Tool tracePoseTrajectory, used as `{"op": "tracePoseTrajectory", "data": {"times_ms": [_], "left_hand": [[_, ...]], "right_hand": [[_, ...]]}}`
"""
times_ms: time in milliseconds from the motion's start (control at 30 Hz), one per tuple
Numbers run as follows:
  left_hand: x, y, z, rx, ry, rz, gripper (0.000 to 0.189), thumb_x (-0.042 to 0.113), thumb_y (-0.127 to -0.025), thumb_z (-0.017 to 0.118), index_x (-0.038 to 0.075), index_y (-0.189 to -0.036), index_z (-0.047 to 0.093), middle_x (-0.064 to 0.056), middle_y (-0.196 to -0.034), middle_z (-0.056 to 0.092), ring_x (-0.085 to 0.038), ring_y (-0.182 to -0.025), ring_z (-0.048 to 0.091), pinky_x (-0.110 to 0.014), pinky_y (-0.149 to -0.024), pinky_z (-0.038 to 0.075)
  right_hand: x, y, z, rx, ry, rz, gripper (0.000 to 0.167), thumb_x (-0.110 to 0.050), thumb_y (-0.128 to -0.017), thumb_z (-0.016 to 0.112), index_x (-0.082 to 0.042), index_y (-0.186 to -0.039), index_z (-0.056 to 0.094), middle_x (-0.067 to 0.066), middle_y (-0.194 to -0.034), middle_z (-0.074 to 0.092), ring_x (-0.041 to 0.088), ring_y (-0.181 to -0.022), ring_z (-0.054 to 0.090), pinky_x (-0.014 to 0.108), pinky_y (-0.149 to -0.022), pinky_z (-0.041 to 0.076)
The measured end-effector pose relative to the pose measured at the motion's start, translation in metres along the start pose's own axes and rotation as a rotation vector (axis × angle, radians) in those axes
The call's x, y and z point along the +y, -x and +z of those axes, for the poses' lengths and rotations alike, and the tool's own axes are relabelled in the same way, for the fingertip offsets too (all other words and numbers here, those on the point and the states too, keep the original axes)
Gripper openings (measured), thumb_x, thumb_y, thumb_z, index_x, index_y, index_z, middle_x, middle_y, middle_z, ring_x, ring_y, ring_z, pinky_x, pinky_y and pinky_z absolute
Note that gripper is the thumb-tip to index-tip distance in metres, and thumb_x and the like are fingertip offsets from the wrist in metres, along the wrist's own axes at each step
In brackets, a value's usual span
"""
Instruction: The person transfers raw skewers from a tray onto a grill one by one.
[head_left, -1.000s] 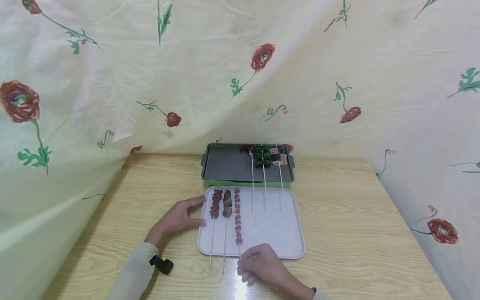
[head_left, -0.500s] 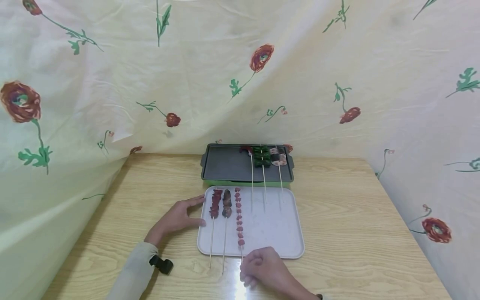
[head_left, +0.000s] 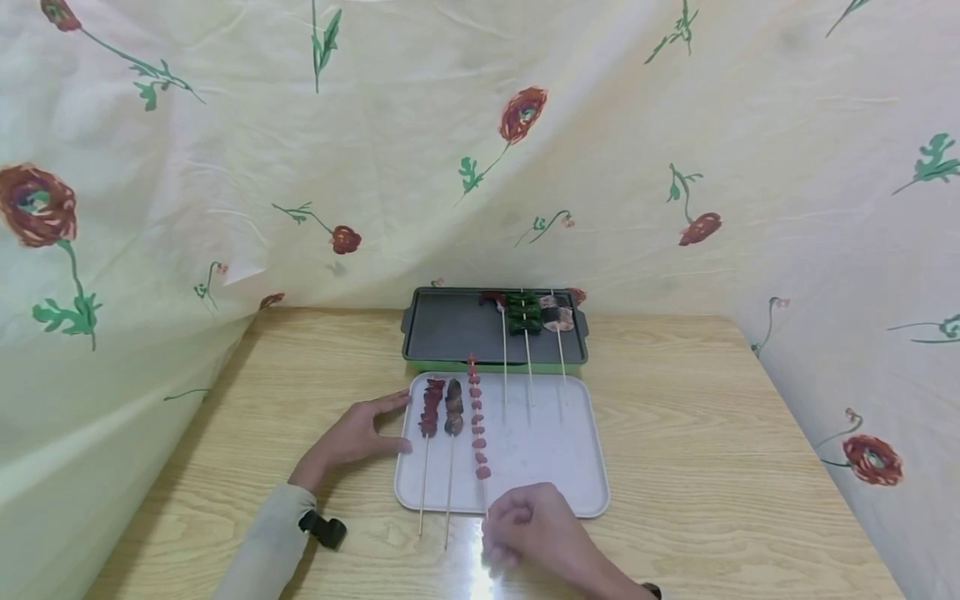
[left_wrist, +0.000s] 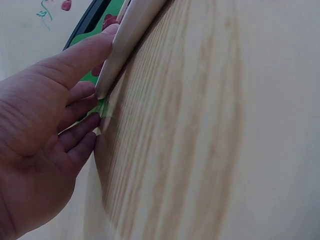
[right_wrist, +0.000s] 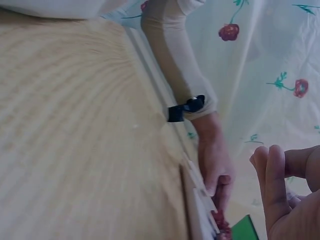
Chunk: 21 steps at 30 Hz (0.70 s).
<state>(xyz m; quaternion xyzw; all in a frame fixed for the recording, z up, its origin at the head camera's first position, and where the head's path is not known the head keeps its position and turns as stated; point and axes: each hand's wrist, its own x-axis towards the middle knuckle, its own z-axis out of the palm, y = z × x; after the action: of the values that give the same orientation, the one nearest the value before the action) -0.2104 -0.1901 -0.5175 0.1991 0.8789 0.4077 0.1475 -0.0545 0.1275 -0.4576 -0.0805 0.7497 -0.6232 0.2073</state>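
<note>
My right hand (head_left: 528, 529) pinches the bare stick end of a skewer of small red meat pieces (head_left: 478, 429). This skewer slants slightly over the white tray (head_left: 540, 467), and its top piece overlaps the front of the dark griddle (head_left: 450, 325). Curled fingers show in the right wrist view, but the stick does not stand out there. My left hand (head_left: 363, 433) rests against the tray's left edge, thumb and fingers spread along the rim (left_wrist: 127, 37). On the tray lie a dark red meat skewer (head_left: 431, 408) and a brownish one (head_left: 453, 408), sticks overhanging the front.
Three skewers lie at the griddle's right: a dark red piece (head_left: 493, 297), green chunks (head_left: 524, 312) and pale dark-skinned slices (head_left: 557, 313). Their sticks reach out over the tray. Behind the wooden table (head_left: 675, 442) hangs a flowered cloth (head_left: 615, 167).
My right hand has shifted slightly right, and the skewer it holds has moved forward, its tip passing from the tray to the griddle's front. The left hand has stayed at the tray's edge.
</note>
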Motion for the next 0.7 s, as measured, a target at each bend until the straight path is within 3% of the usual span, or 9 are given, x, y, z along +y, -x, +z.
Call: {"op": "tracePoseTrajectory", "data": {"times_ms": [200,500,700], "left_hand": [[-0.002,0.000,0.001,0.006,0.001,0.005,0.085,0.045,-0.080,0.086,0.018,-0.152,0.050,-0.002,-0.162,0.041,-0.030,-0.152,0.032,-0.050,-0.124,0.029],[-0.004,0.000,0.003,0.008,-0.005,0.017,0.086,0.048,-0.080,0.086,0.019,-0.153,0.050,-0.001,-0.162,0.039,-0.030,-0.152,0.032,-0.050,-0.124,0.029],[-0.004,-0.001,0.004,0.013,-0.002,0.012,0.086,0.048,-0.080,0.086,0.020,-0.152,0.050,0.000,-0.162,0.040,-0.029,-0.152,0.032,-0.051,-0.124,0.029]], "right_hand": [[-0.015,-0.011,-0.006,0.043,0.048,-0.010,0.010,-0.011,-0.089,0.076,-0.002,-0.090,0.075,0.007,-0.072,0.074,0.014,-0.056,0.067,0.025,-0.052,0.059],[-0.036,-0.036,-0.020,0.086,0.035,-0.017,0.013,-0.007,-0.091,0.073,0.005,-0.095,0.073,0.011,-0.078,0.076,0.019,-0.067,0.071,0.039,-0.062,0.065],[-0.050,-0.052,-0.029,0.094,0.030,-0.048,0.017,-0.008,-0.092,0.073,0.008,-0.098,0.073,0.012,-0.080,0.075,0.020,-0.071,0.071,0.034,-0.063,0.065]]}}
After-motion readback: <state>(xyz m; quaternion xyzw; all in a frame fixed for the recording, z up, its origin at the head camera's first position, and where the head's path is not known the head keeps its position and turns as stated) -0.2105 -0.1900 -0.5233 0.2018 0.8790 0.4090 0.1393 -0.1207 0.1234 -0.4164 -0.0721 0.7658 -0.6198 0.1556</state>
